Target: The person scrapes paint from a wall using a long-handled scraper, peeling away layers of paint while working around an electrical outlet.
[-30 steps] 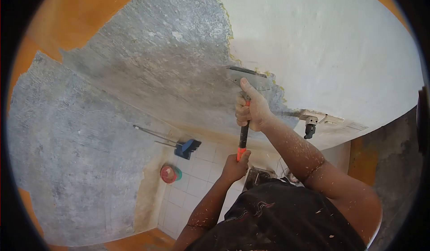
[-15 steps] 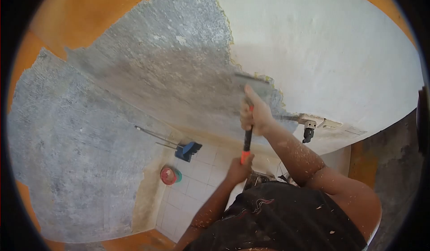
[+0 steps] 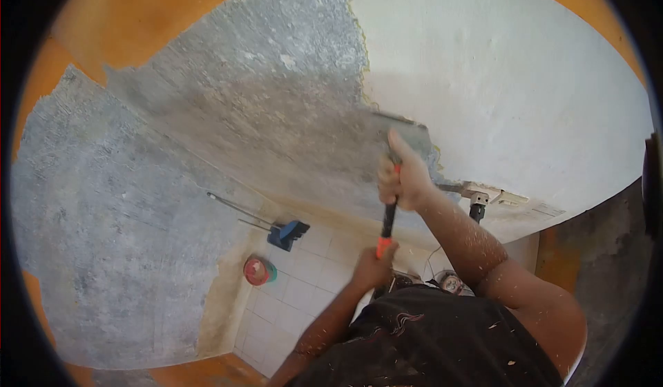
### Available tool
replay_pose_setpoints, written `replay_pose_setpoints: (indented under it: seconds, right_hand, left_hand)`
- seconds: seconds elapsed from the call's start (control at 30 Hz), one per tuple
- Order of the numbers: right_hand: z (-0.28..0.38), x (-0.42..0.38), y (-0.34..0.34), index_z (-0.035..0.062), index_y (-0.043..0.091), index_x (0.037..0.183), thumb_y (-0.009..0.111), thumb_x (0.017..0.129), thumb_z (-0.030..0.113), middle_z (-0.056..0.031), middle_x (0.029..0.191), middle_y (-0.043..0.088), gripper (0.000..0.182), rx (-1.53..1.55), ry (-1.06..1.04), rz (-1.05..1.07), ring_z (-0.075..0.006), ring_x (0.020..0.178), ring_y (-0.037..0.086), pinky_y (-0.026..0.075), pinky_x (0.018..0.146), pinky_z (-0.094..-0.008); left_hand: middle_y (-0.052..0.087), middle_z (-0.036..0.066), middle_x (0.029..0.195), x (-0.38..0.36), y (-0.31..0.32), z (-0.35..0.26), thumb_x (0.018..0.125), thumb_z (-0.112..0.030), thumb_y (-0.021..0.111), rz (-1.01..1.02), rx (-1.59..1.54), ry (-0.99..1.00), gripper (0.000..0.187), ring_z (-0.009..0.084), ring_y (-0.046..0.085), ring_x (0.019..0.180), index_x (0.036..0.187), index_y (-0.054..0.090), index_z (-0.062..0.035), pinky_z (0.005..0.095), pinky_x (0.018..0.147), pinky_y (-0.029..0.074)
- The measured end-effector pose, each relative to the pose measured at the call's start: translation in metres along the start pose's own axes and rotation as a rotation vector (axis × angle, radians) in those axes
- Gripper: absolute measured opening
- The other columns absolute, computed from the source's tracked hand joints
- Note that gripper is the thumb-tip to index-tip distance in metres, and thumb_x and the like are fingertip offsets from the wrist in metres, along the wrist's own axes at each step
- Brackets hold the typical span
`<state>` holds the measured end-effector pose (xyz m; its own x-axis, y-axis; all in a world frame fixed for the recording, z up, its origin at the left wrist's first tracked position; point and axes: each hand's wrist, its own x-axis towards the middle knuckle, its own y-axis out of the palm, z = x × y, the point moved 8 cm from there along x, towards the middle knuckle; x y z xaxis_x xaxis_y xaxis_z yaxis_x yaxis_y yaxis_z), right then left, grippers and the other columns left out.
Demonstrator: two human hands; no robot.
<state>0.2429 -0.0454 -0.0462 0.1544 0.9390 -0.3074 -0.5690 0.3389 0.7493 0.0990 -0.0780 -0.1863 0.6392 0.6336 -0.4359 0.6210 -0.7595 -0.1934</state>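
A long-handled scraper with a black and orange handle slants up toward the wall. Its wide flat blade lies at the ragged edge between bare grey plaster and white paint. My right hand wraps the upper handle close behind the blade, thumb pointing up along it. Lower down, my left hand is closed around the orange end of the handle. Pale flakes cling to my right forearm and dark shirt.
A wall socket with a black plug sits right of the blade. On the tiled floor stand a blue dustpan with a long handle and a red and green bucket. Orange paint borders the scraped wall.
The scraper and both hands have shifted slightly right in view, with the blade farther along the paint edge. Both hands keep their hold on the handle.
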Motion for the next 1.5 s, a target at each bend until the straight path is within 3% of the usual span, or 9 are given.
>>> replay_pose_setpoints:
  seconds: [0.3, 0.37, 0.5, 0.6, 0.83, 0.97, 1.23, 1.33, 1.5]
  right_hand:
    - [-0.016, 0.004, -0.021, 0.016, 0.029, 0.051, 0.046, 0.082, 0.061, 0.0044, 0.04, 0.023, 0.057, -0.037, 0.031, -0.056, -0.0104, 0.033, 0.02, 0.022, 0.038, -0.0272]
    - [0.012, -0.001, 0.017, 0.0166, 0.029, 0.051, 0.048, 0.082, 0.061, 0.0048, 0.04, 0.022, 0.057, 0.003, -0.037, 0.054, -0.0105, 0.033, 0.02, 0.02, 0.036, -0.0274]
    - [0.013, 0.002, 0.024, 0.0167, 0.03, 0.051, 0.05, 0.08, 0.061, 0.0048, 0.04, 0.021, 0.057, 0.042, -0.096, 0.045, -0.0109, 0.032, 0.02, 0.019, 0.036, -0.0279]
    - [-0.032, 0.005, -0.023, 0.0161, 0.03, 0.05, 0.05, 0.078, 0.063, 0.0048, 0.04, 0.021, 0.059, -0.037, 0.037, -0.158, -0.0109, 0.032, 0.02, 0.02, 0.036, -0.0275]
    - [0.013, 0.01, 0.038, 0.0173, 0.027, 0.048, 0.045, 0.081, 0.063, 0.0048, 0.041, 0.021, 0.059, -0.071, -0.077, -0.006, -0.0107, 0.034, 0.017, 0.018, 0.036, -0.0275]
    - [-0.025, 0.014, -0.018, 0.0174, 0.027, 0.048, 0.045, 0.081, 0.063, 0.0049, 0.041, 0.021, 0.06, -0.122, -0.003, -0.181, -0.0107, 0.033, 0.018, 0.018, 0.036, -0.0275]
    - [-0.01, 0.018, 0.015, 0.0172, 0.03, 0.053, 0.046, 0.081, 0.063, 0.0057, 0.041, 0.021, 0.056, -0.095, -0.037, -0.081, -0.0097, 0.033, 0.018, 0.019, 0.037, -0.0272]
    - [-0.034, 0.017, -0.019, 0.0168, 0.031, 0.053, 0.044, 0.082, 0.063, 0.0058, 0.042, 0.021, 0.056, -0.157, 0.08, -0.248, -0.0097, 0.034, 0.018, 0.019, 0.038, -0.027]
    - [-0.002, 0.021, 0.031, 0.0169, 0.031, 0.053, 0.041, 0.083, 0.064, 0.0057, 0.042, 0.021, 0.056, -0.132, 0.003, -0.022, -0.0101, 0.034, 0.017, 0.019, 0.037, -0.0271]
  left_hand:
    - [0.043, -0.001, 0.05, 0.003, 0.025, 0.034, 0.088, -0.039, 0.055, 0.104, -0.2, -0.077, 0.039, 0.0083, 0.042, 0.039, 0.065, 0.046, -0.0083, 0.0258, 0.037, 0.034]
    - [0.042, -0.001, 0.049, 0.0, 0.002, -0.012, 0.088, -0.038, 0.054, 0.003, -0.075, -0.113, 0.039, 0.0085, 0.042, 0.039, 0.063, 0.045, -0.0088, 0.026, 0.037, 0.034]
    - [0.042, -0.001, 0.048, 0.008, -0.016, -0.017, 0.088, -0.037, 0.054, 0.028, 0.006, 0.129, 0.039, 0.009, 0.043, 0.038, 0.063, 0.045, -0.0086, 0.0267, 0.035, 0.034]
    - [0.049, 0.003, 0.05, -0.002, 0.013, 0.039, 0.082, -0.049, 0.057, 0.048, -0.098, -0.159, 0.05, 0.011, 0.047, 0.044, 0.062, 0.055, -0.0026, 0.0304, 0.043, 0.038]
    - [0.047, 0.001, 0.049, 0.002, -0.018, -0.026, 0.083, -0.048, 0.057, 0.075, -0.206, 0.011, 0.05, 0.0092, 0.046, 0.043, 0.059, 0.05, -0.0051, 0.0273, 0.042, 0.038]
    - [0.046, 0.0, 0.048, 0.0, 0.017, 0.039, 0.083, -0.049, 0.056, 0.06, -0.199, -0.155, 0.05, 0.0095, 0.045, 0.042, 0.059, 0.05, -0.0053, 0.0277, 0.041, 0.036]
    - [0.042, -0.002, 0.046, 0.007, -0.007, 0.001, 0.085, -0.043, 0.058, 0.092, -0.291, -0.039, 0.046, 0.0074, 0.042, 0.039, 0.055, 0.046, -0.0092, 0.026, 0.038, 0.033]
    - [0.041, -0.003, 0.048, -0.001, 0.018, 0.027, 0.087, -0.038, 0.056, 0.084, -0.281, -0.105, 0.042, 0.0077, 0.041, 0.039, 0.058, 0.044, -0.0103, 0.0247, 0.037, 0.032]
    - [0.047, 0.0, 0.048, 0.016, -0.019, -0.012, 0.083, -0.048, 0.057, 0.067, -0.264, -0.036, 0.048, 0.01, 0.045, 0.039, 0.061, 0.051, -0.0064, 0.0273, 0.039, 0.037]
